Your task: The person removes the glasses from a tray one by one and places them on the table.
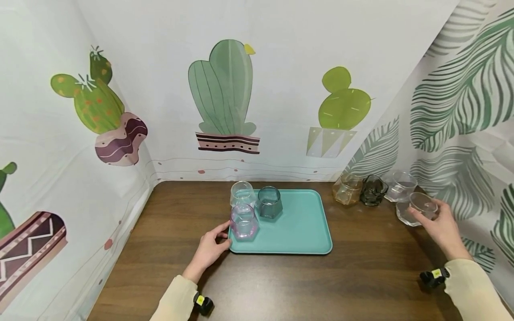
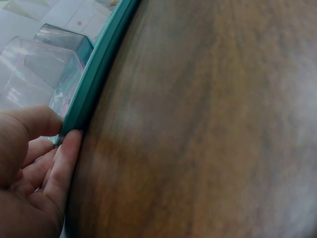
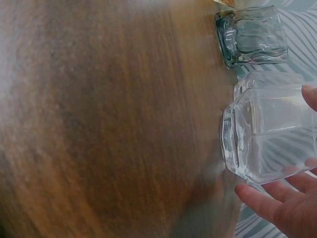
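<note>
My left hand (image 1: pixel 210 247) holds the left front corner of the teal tray (image 1: pixel 299 223), fingers against its rim (image 2: pixel 94 74). On the tray's left part stand a pink-tinted glass (image 1: pixel 244 225), a grey-blue glass (image 1: pixel 270 203) and, at the back left, a clear glass (image 1: pixel 242 191). Over at the right, my right hand (image 1: pixel 443 225) grips another clear glass (image 1: pixel 417 209), thumb on one side and fingers on the other. That glass is upright (image 3: pixel 267 134); whether its base touches the table cannot be told.
Behind the gripped glass stands a further clear glass (image 1: pixel 401 185). To its left are a dark grey glass (image 1: pixel 373 191) and an amber glass (image 1: pixel 347 189). Patterned cloth (image 1: pixel 281 89) hangs along the back and sides of the wooden table (image 1: pixel 281 285).
</note>
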`<state>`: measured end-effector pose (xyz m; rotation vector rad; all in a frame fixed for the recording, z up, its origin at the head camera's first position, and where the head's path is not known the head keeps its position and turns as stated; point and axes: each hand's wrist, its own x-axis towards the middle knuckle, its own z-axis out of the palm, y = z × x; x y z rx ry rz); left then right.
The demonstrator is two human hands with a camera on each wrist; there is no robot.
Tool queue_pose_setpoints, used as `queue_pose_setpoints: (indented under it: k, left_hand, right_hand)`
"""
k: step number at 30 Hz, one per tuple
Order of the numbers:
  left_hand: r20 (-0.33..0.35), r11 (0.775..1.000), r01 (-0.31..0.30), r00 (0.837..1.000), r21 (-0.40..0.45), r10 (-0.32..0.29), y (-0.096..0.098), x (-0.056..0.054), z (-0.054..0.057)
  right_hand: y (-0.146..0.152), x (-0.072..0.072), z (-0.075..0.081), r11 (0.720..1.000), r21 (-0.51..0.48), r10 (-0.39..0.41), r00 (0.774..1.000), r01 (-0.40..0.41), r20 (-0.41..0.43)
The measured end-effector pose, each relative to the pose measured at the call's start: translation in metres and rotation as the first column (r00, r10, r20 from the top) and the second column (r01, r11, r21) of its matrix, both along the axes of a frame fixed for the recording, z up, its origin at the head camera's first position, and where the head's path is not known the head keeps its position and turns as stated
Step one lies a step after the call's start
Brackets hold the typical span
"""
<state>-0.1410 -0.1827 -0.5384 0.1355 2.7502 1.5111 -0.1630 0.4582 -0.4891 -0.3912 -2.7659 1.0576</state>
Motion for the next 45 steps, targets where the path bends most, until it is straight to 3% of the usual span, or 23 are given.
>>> queue_pose_setpoints:
  k: [10, 16, 32, 41, 45]
  left_hand:
    - [0.014, 1.0, 0.0, 1.0, 0.027, 0.0, 0.0, 0.001, 0.001]
    - [-0.019, 1.0, 0.015, 1.0, 0.011, -0.015, -0.001, 0.001, 0.0]
    - [0.002, 1.0, 0.01, 1.0, 0.005, -0.01, -0.002, 0.002, 0.0]
    - [0.016, 1.0, -0.007, 1.0, 0.002, 0.007, -0.001, 0.0, 0.0]
    - [0.013, 1.0, -0.006, 1.0, -0.005, 0.006, -0.001, 0.0, 0.0]
  right_hand:
    - [-0.002, 0.002, -0.002, 0.995, -0.095, 0.001, 0.999, -0.006, -0.053]
    - [-0.001, 0.009, -0.007, 0.998, -0.06, -0.003, 0.993, -0.004, -0.116]
    - [-0.023, 0.035, 0.0, 0.985, -0.016, -0.169, 0.963, 0.17, -0.21]
    - [-0.048, 0.043, 0.006, 0.99, -0.042, -0.139, 0.949, 0.133, -0.283]
    - [-0.061, 0.048, 0.01, 0.993, -0.034, -0.115, 0.953, 0.11, -0.281]
